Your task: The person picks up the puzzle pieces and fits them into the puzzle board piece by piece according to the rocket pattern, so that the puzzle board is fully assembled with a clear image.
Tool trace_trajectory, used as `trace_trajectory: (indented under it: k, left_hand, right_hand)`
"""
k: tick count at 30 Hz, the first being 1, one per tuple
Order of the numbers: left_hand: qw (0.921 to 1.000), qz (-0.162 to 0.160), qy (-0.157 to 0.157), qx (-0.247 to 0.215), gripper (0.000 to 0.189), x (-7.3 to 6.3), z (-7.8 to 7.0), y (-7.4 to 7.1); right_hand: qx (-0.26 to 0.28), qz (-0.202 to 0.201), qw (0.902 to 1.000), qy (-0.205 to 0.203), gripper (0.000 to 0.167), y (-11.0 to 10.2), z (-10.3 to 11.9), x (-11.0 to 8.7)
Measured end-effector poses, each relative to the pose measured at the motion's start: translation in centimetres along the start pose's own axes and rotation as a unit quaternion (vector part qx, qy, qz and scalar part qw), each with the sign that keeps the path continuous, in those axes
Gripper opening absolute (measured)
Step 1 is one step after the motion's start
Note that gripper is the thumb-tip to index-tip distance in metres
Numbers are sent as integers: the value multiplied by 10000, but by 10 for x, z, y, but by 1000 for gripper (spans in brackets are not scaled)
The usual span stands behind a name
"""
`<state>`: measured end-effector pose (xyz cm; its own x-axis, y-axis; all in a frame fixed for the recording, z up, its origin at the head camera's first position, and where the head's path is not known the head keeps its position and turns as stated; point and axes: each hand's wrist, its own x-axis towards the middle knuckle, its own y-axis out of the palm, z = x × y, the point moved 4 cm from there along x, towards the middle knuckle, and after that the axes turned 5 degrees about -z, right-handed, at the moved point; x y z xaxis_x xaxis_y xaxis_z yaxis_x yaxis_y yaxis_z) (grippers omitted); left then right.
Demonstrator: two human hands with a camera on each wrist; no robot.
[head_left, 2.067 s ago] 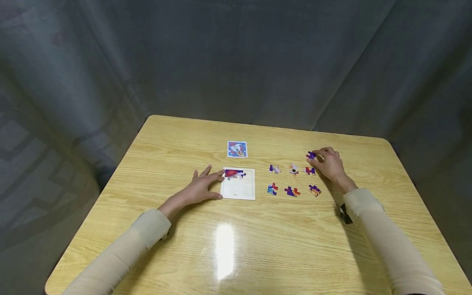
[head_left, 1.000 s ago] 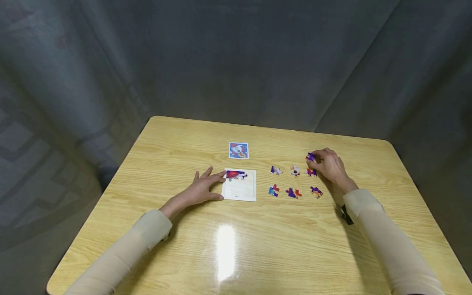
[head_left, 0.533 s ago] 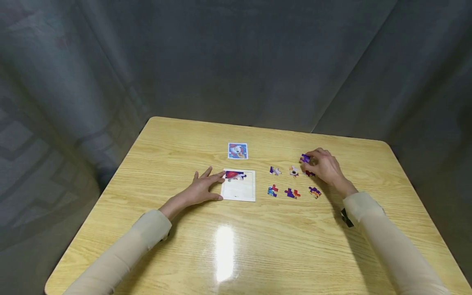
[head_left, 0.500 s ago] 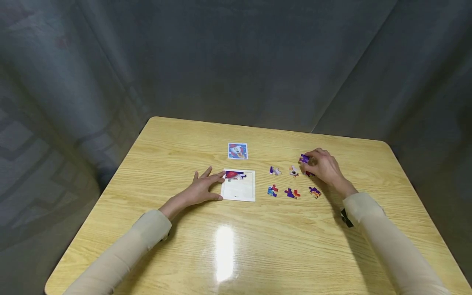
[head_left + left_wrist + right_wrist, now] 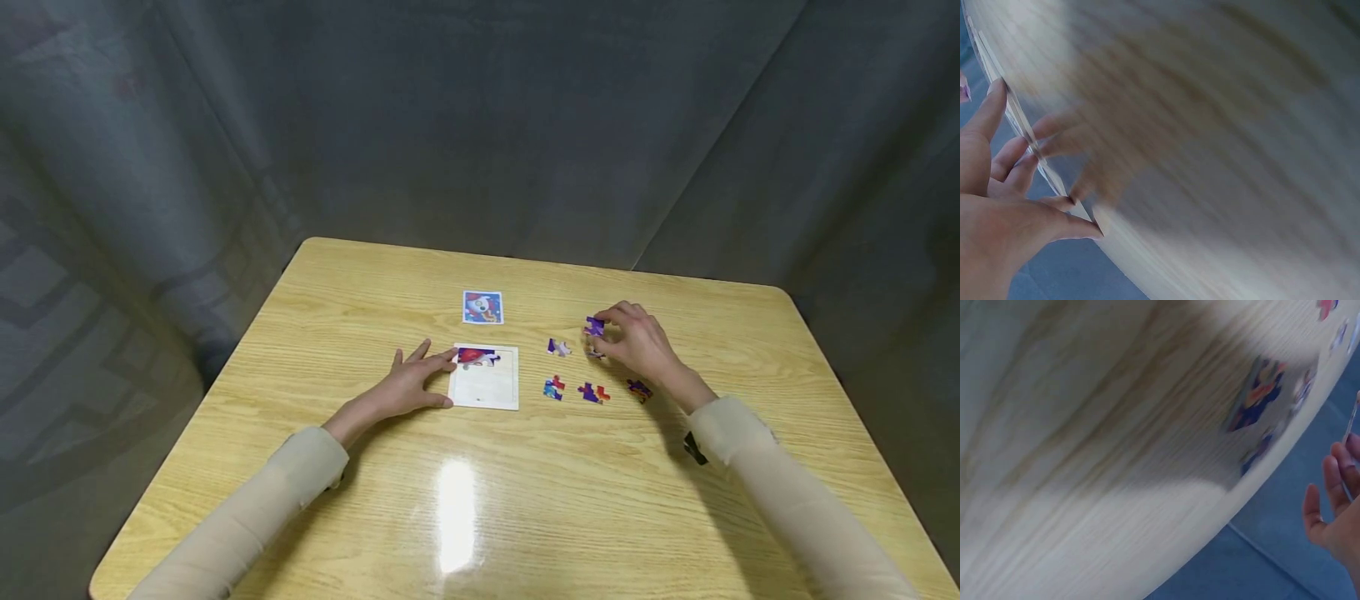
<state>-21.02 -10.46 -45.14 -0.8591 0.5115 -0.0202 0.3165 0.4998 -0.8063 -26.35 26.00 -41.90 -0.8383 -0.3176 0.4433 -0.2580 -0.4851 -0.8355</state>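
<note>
My left hand rests with spread fingers on the left edge of a square white puzzle tray. Joined purple-and-red puzzle pieces lie along the tray's top left. In the left wrist view, my fingertips and thumb touch the tray's edge. My right hand pinches a purple puzzle piece above the table, right of the tray. In the right wrist view that piece appears edge-on. A white puzzle piece is partly hidden beneath this hand; the red-and-purple one beside it is covered.
Loose puzzle pieces lie right of the tray: a purple-and-white one, a blue-and-red one, a purple-and-red one and a purple-and-orange one. Behind the tray lies a rocket picture card. Dark curtains surround the wooden table.
My right hand has picked up the purple piece from the back right and carried it left, over the loose pieces. The left hand has stayed at the tray.
</note>
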Motion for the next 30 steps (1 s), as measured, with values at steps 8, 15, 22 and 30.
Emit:
trace_trajectory:
  k: [8, 15, 22, 30]
  left_hand:
    - [10000, -29, 25, -28, 60, 0, -1, -1]
    - [10000, -14, 6, -29, 61, -1, 0, -2]
    - [10000, -18, -28, -60, 62, -1, 1, -2]
    - [10000, -7, -19, -39, 62, 0, 0, -1]
  right_hand:
    - [116, -9, 9997, -199, 34, 5, 18, 1]
    - [198, 213, 9995, -148, 35, 14, 28, 0]
    - [261, 420, 9986, -161, 37, 22, 39, 1]
    - [293, 440, 9982, -291, 38, 28, 50, 2]
